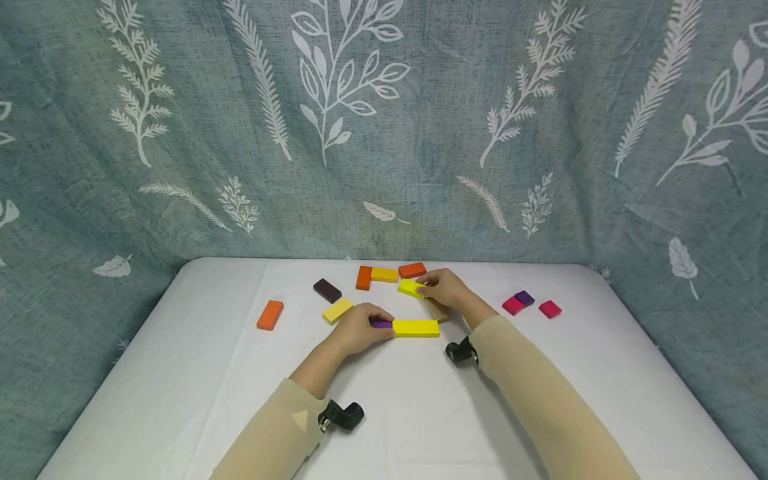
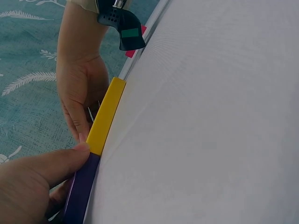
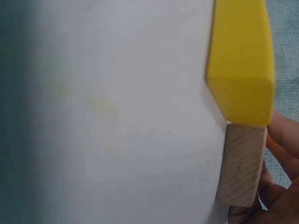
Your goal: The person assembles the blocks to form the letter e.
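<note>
My left hand [image 1: 362,328] grips a purple block [image 1: 381,325] by its sides. The thumb reaches the seam where this block meets the end of a long yellow block [image 1: 415,329], and the two form one straight row on the table. Farther back, my right hand [image 1: 447,290] pinches the right end of another yellow block [image 1: 411,288] between fingertips and thumb. Below that hand lies a plain wooden block [image 1: 437,311], slanted, close behind the long yellow block's right end. In the right wrist view the wooden block [image 3: 242,165] partly hides the right hand's fingers.
Along the back lie orange blocks [image 1: 412,270] and a yellow-orange block [image 1: 385,275]. To the left are a dark brown block [image 1: 327,290], a pale yellow block [image 1: 338,311] and an orange block [image 1: 270,315]. Pink blocks [image 1: 549,309] and a dark purple one [image 1: 525,298] lie right.
</note>
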Motion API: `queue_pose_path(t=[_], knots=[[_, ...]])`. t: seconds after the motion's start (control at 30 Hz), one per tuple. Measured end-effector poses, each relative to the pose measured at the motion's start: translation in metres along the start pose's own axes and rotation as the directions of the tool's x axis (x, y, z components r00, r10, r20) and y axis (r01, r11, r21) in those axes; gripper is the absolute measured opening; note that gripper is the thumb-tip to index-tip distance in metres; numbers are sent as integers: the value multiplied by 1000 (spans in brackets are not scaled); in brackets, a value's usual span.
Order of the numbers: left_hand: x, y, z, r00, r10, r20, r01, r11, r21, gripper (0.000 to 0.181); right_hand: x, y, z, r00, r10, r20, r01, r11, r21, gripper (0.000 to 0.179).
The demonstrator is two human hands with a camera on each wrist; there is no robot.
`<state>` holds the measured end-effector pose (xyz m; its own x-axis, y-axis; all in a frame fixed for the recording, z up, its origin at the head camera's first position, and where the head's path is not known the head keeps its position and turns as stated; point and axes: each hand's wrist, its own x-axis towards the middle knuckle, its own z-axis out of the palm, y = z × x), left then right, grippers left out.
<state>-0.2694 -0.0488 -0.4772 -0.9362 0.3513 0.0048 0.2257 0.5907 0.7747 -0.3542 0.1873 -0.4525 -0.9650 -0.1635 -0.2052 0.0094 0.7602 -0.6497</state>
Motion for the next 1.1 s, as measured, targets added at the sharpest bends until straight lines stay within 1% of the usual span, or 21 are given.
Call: queue_pose_path(t=[0.1,0.27,0.4,0.97,1.1], knots=[[0,0,0,1000,3,1,-3,1000,-1,21,-1,0,0,1000,-3,2,3,1000,-4,33],[1,1,1,1000,-14,-2,14,1000,-5,20,-1,0,-2,1000,-16,13,16,1000,-2,33],[1,1,0,1000,-15,-2,15,1000,-1,20,-1,-1,-2,1000,-23,17,23,1000,1,33],[2,-3,1,1000,19,2,-19,1000,4,21,-3,-1,-1,999,-19,25,19,1000,1,34],[3,-4,1,1000,17,1,-17,1000,1,21,-3,0,-1,1000,-15,24,15,1000,1,34]])
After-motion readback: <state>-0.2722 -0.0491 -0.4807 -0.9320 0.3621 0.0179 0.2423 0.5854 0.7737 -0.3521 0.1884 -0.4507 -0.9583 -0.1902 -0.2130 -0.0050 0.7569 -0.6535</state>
